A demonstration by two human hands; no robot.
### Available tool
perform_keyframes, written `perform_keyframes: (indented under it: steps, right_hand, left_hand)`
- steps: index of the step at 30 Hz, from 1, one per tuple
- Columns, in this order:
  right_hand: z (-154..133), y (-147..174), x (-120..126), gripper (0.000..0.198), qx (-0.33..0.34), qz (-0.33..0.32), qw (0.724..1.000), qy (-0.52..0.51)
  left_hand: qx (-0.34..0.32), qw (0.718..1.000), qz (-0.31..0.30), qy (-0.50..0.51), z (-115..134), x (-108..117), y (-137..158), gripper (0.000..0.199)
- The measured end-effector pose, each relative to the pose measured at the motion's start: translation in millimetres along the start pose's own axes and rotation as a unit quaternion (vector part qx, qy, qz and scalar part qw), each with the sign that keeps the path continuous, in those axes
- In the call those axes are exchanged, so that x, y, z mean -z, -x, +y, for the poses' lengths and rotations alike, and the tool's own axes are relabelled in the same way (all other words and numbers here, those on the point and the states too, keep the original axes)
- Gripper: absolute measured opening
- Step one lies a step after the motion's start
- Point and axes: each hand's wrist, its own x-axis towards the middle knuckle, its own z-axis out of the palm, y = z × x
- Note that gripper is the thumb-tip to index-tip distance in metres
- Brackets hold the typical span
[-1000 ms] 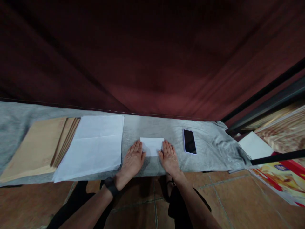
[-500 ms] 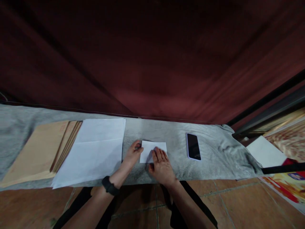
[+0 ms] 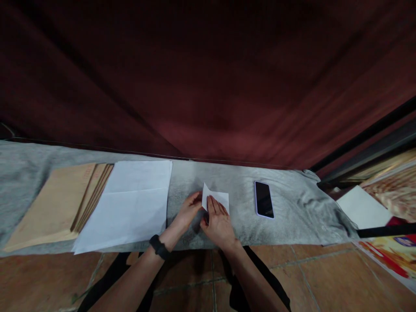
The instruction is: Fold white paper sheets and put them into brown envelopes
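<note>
A small folded white paper [image 3: 222, 198] lies on the grey cloth in front of me, its left part standing up as a flap. Curled fingers of my left hand [image 3: 188, 213] are at that raised flap; the fingertips are partly hidden behind it. My right hand [image 3: 218, 223] rests flat on the paper, fingers stretched out and pressing it down, with the thumb apart on the cloth side. A dark watch band circles my left wrist.
Large white sheets [image 3: 130, 203] lie to the left, beside overlapping brown envelopes [image 3: 48, 203]. A phone [image 3: 264, 200] with a pale case lies to the right. The narrow grey cloth-covered surface [image 3: 299, 212] meets a dark red curtain [image 3: 208, 108] behind. A white panel [image 3: 364, 208] stands at far right.
My left hand has moved right, and the paper's left part now stands bent up. My right hand stays flat on the paper.
</note>
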Motion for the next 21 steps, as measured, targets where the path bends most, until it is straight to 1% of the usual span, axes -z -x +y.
perform_keyframes:
  steps: [2, 4, 5, 6, 7, 8, 10, 11, 12, 13, 14, 15, 16, 18, 21]
  right_hand:
    - [1.4, -1.8, 1.3, 0.063, -0.021, 0.007, 0.999, -0.039]
    - [7.2, -5.5, 6.2, 0.051, -0.058, 0.032, 0.991, -0.12]
    - [11.2, -8.2, 9.7, 0.048, -0.082, 0.051, 0.979, -0.177]
    - [15.5, -11.1, 13.3, 0.047, -0.11, 0.078, 0.96, -0.244]
    - [19.7, -14.2, 16.5, 0.047, -0.139, 0.106, 0.932, -0.317]
    - [23.6, -17.1, 18.9, 0.049, -0.168, 0.135, 0.894, -0.392]
    - [29.4, -21.8, 19.7, 0.051, -0.211, 0.175, 0.805, -0.527]
    - [31.1, -23.1, 18.1, 0.05, -0.226, 0.184, 0.762, -0.578]
    - [32.0, -23.5, 15.3, 0.048, -0.24, 0.186, 0.726, -0.618]
    - [32.2, -23.2, 11.6, 0.045, -0.252, 0.181, 0.698, -0.646]
    - [31.9, -22.2, 7.7, 0.041, -0.263, 0.171, 0.677, -0.666]
    - [31.5, -20.7, 3.8, 0.036, -0.274, 0.161, 0.662, -0.679]
    - [31.2, -19.0, 0.5, 0.032, -0.283, 0.151, 0.653, -0.686]
    - [32.2, -15.8, -3.3, 0.026, -0.299, 0.141, 0.647, -0.687]
    - [39.3, -13.4, -1.9, 0.026, -0.339, 0.152, 0.641, -0.672]
  left_hand:
    - [0.004, 1.0, -0.011, 0.013, -1.4, -2.1, 1.0, 0.038]
    - [0.011, 1.0, -0.006, 0.014, -1.6, -1.6, 1.2, 0.038]
    - [0.016, 1.0, 0.006, 0.006, -1.6, -0.6, 0.9, 0.039]
    - [0.021, 0.999, 0.023, -0.006, -1.8, 0.6, 0.4, 0.041]
    - [0.026, 0.999, 0.043, -0.017, -2.2, 1.7, -0.2, 0.044]
    - [0.029, 0.997, 0.06, -0.026, -2.9, 2.7, -0.8, 0.047]
    - [0.03, 0.996, 0.079, -0.03, -5.3, 3.5, -1.7, 0.053]
    - [0.031, 0.996, 0.082, -0.023, -6.8, 3.5, -2.0, 0.056]
    - [0.032, 0.996, 0.083, -0.013, -8.3, 3.3, -2.1, 0.06]
    - [0.036, 0.996, 0.085, -0.002, -9.9, 3.3, -2.3, 0.065]
    - [0.042, 0.995, 0.087, 0.009, -11.4, 3.6, -2.7, 0.069]
    - [0.048, 0.995, 0.089, 0.018, -12.6, 4.5, -3.4, 0.072]
    - [0.051, 0.995, 0.086, 0.022, -13.4, 6.1, -4.4, 0.073]
    - [0.045, 0.997, 0.068, 0.005, -14.2, 11.6, -7.8, 0.07]
    - [0.011, 0.995, 0.043, -0.089, -13.1, 23.8, -15.3, 0.068]
